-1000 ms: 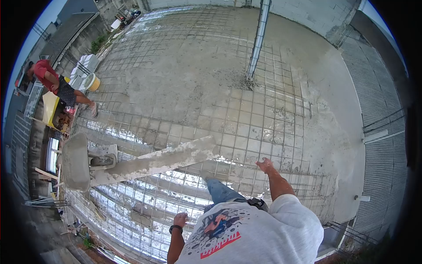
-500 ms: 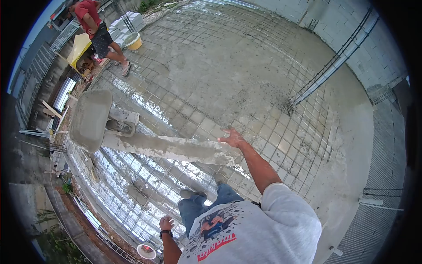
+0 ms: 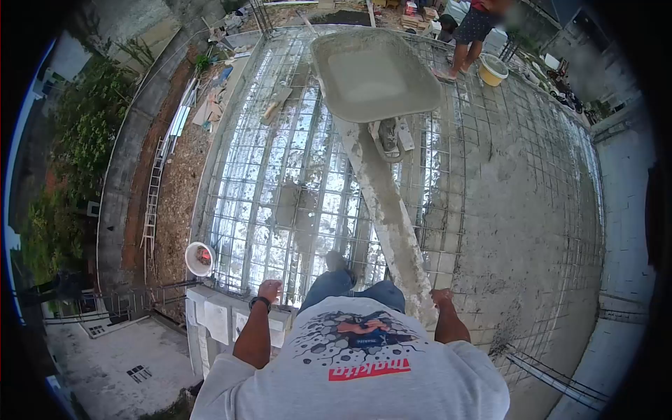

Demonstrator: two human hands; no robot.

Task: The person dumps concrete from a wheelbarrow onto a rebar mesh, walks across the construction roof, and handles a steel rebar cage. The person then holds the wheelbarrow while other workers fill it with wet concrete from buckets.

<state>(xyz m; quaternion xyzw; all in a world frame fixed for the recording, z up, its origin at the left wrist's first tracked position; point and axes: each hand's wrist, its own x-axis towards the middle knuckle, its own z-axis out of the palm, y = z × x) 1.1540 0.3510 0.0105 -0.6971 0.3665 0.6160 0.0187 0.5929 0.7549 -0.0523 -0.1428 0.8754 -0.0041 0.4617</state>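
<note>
My left hand, with a dark watch at the wrist, hangs at my side with loosely bent fingers and nothing in it. On the other side, my right hand is lowered beside the near end of a cement-smeared plank; its fingers point away and are too small to make out. Ahead of me stands a wheelbarrow, its grey tray coated with cement and its wheel turned toward me, by the plank. Both hands are apart from it.
Steel mesh over shiny decking lies underfoot, with wet concrete to the right. A white bucket sits at the left edge, above lower ground. Another person stands beside a yellow bucket. A wood piece lies on the mesh.
My view has swung left, bringing the wheelbarrow and plank ahead of me. My right hand, stretched out with fingers spread before, is now lowered by my side.
</note>
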